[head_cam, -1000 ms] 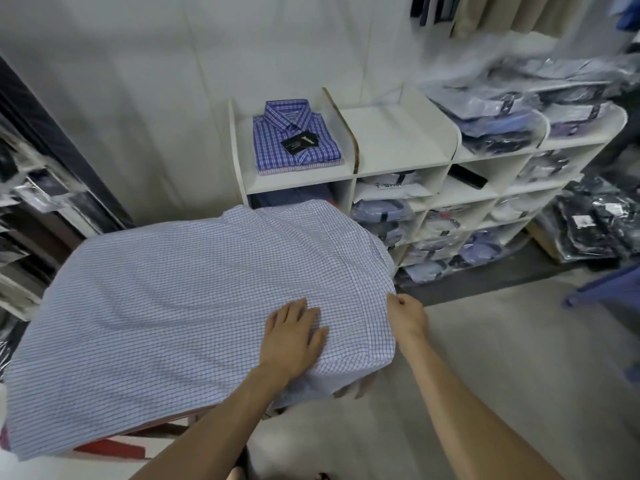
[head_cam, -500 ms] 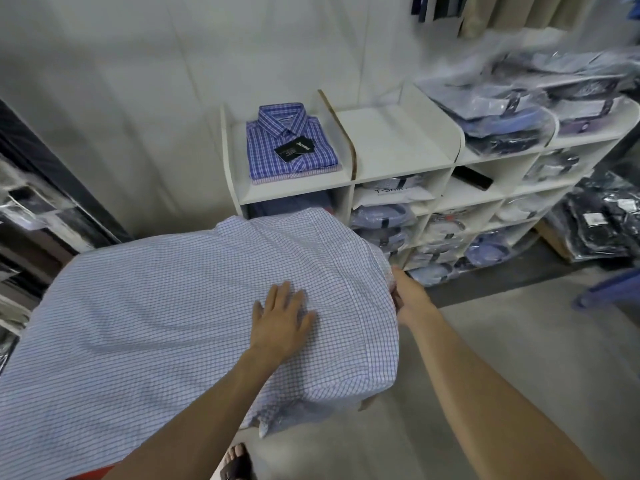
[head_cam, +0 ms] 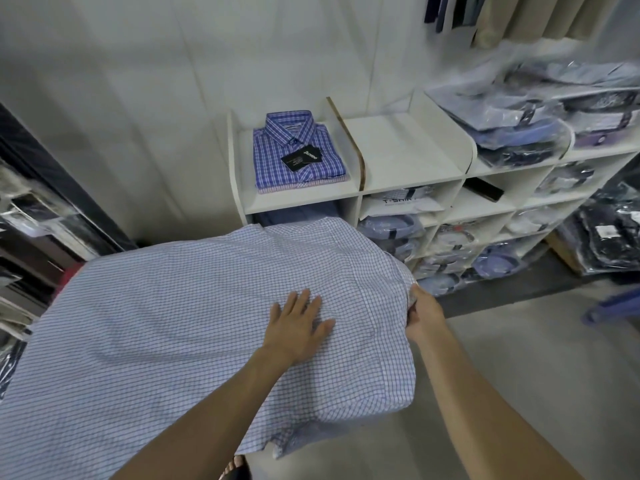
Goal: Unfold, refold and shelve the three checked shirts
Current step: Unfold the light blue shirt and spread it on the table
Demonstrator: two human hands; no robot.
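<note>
right hand grips the right edge of the pale checked shirt, fingers curled round a bunched bit of fabric at what looks like the shoulder/sleeve seam; fingertips mostly hidden in the cloth. left hand lies flat on the shirt just left of that, fingers straight and slightly spread, palm pressing down, holding nothing.

the shirt is spread out, apparently back side up, over a raised surface that it covers almost fully; can't tell what the surface is. near-right corner droops over the edge, and a small cuff or placket piece hangs at the near edge. fabric has light wrinkles running across the middle. a bit of red shows at the far-left edge under the cloth.

beyond it, against the far wall, a white cubby shelf. top-left compartment holds a folded darker blue checked shirt, collar to the far side, black tag lying on its front; a pinkish checked edge shows under it, so it sits on another folded one. the top compartment just right of that is bare white board. lower compartments hold bagged shirts, and a heap of clear-bagged garments sits on the top right section. more dark bagged stock on the floor, far right.
</note>
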